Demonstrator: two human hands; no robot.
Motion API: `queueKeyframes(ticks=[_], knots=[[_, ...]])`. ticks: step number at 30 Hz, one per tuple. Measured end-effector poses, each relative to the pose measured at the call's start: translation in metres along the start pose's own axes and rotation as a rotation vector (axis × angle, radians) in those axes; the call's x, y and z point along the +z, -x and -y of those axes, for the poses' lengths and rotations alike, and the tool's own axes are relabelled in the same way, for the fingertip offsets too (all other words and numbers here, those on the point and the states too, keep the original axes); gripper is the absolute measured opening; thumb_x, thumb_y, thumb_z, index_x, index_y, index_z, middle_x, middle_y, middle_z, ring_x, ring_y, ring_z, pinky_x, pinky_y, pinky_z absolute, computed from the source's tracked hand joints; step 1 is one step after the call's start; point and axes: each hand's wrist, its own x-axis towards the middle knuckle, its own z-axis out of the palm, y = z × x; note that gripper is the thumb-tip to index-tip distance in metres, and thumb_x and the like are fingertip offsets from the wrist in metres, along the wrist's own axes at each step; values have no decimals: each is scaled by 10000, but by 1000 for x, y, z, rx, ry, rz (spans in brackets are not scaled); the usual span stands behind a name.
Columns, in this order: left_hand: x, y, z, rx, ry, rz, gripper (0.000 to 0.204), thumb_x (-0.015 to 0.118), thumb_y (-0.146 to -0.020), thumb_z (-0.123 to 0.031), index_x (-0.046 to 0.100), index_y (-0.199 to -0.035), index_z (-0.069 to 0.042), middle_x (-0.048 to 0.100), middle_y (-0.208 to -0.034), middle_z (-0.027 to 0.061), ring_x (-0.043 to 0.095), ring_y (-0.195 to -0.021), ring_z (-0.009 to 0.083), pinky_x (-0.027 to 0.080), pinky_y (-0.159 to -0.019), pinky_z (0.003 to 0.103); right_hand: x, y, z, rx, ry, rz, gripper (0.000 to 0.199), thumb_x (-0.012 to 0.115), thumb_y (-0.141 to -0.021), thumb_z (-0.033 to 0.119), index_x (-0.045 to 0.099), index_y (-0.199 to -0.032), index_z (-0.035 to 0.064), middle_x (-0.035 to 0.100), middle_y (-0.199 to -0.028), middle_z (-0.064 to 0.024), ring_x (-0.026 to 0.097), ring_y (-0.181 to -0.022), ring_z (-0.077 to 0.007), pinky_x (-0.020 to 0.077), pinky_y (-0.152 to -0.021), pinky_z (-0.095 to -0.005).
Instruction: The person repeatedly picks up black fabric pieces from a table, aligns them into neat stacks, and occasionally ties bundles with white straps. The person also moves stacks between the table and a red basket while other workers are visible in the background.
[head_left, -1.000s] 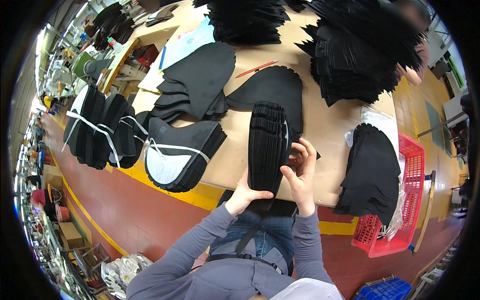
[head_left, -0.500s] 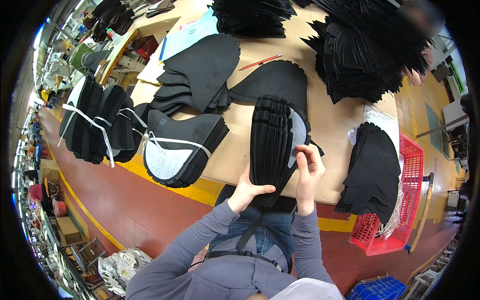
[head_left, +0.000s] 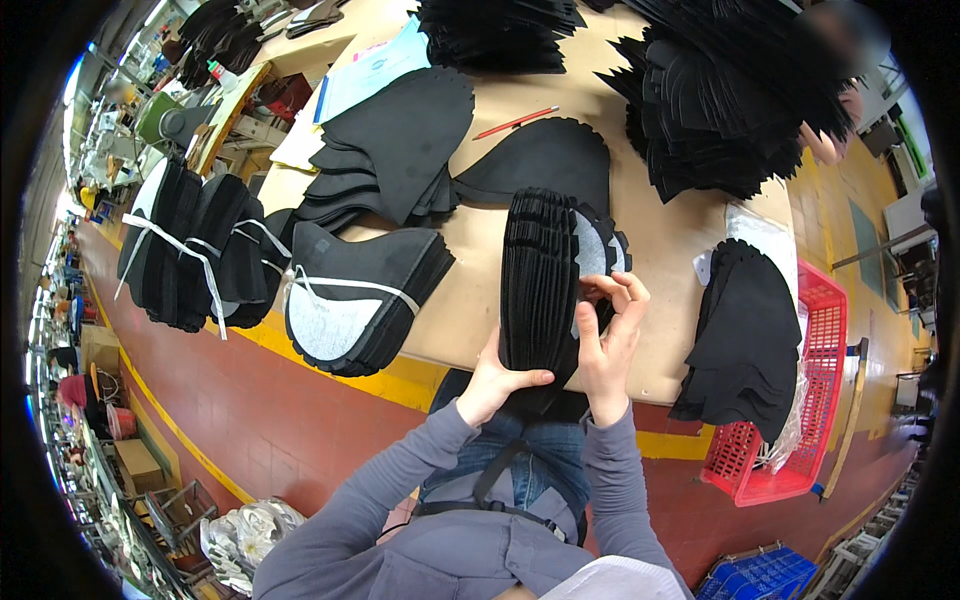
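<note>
At the table's near edge I hold upright a thick stack of black cut sheet pieces with notched edges [head_left: 535,280]. My left hand [head_left: 495,380] is closed round its lower left, thumb across the front. My right hand [head_left: 612,335] is bent against the stack's right side, fingers and thumb closed on the outer pieces, where a pale grey patch [head_left: 592,245] shows. Behind the stack a single black piece [head_left: 560,160] lies flat. To the left rests a bundle of black pieces [head_left: 360,290] tied with white tape, a pale patch on top.
Fanned black pieces [head_left: 400,140] and a red pencil [head_left: 515,122] lie on the table [head_left: 660,320]. Tall black piles [head_left: 700,110] stand far right, near another person's hand [head_left: 825,145]. More tied bundles [head_left: 185,240] sit left. Black pieces [head_left: 745,335] hang over a red basket [head_left: 830,350].
My right hand has shifted slightly left and up, its fingers now bent over the stack's right edge. The outer pieces there look more spread. My left hand keeps its place.
</note>
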Motion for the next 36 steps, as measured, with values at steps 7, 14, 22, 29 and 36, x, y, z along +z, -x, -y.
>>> queueKeyframes(ticks=[7, 14, 22, 29, 36], knots=[[2, -2, 2, -3, 10, -17, 976, 890, -632, -93, 337, -1435, -36, 528, -1319, 96, 503, -1222, 201, 388, -1061, 340, 0, -5, 1, -124, 264, 11, 337, 567, -905, 40, 455, -1223, 41, 523, -1273, -178, 528, -1149, -276, 405, -976, -376], [-4, 0, 0, -42, 45, 14, 941, 869, -650, -72, 342, -1429, -30, 531, -1308, 97, 495, -1232, 208, 379, -1067, 343, -2, 5, -3, -153, 180, -235, 349, 615, -914, 116, 487, -1228, 36, 420, -1390, -177, 462, -1236, -296, 361, -1045, -411], [-8, 1, -6, -125, 110, 31, 748, 793, -707, -43, 430, -1361, -29, 579, -1227, 71, 555, -1135, 183, 432, -1002, 320, -7, 13, -7, 26, -256, -189, 493, 702, -858, 70, 442, -1278, 47, 437, -1371, -141, 551, -1092, -213, 448, -942, -354], [-8, 0, -6, -141, 130, 36, 776, 815, -700, -42, 406, -1360, -27, 571, -1232, 77, 546, -1153, 181, 430, -1013, 319, -9, 7, -3, -367, 386, -159, 517, 758, -767, 38, 491, -1205, 104, 470, -1348, -155, 450, -1229, -327, 398, -998, -422], [-4, 1, -7, -111, 112, 22, 797, 818, -697, -40, 395, -1373, -28, 568, -1236, 79, 544, -1158, 185, 430, -1014, 322, -3, 6, -8, -313, 306, -19, 406, 585, -813, -142, 531, -1166, 51, 609, -1183, -137, 605, -1058, -280, 469, -938, -403]])
